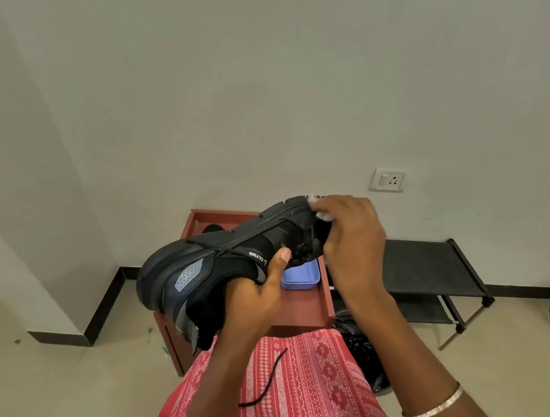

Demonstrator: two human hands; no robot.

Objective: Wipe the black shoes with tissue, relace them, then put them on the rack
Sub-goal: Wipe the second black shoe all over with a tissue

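Left hand [256,299] grips black shoe [205,267], sole upward, lace [265,377] dangling; right hand [348,234] pinches tissue [323,216].

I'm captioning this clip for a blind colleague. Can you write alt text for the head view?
A person's left hand holds a black shoe on its side in the air while the right hand holds a white tissue against its front end. Behind stand a reddish table with a lilac box and a black rack.
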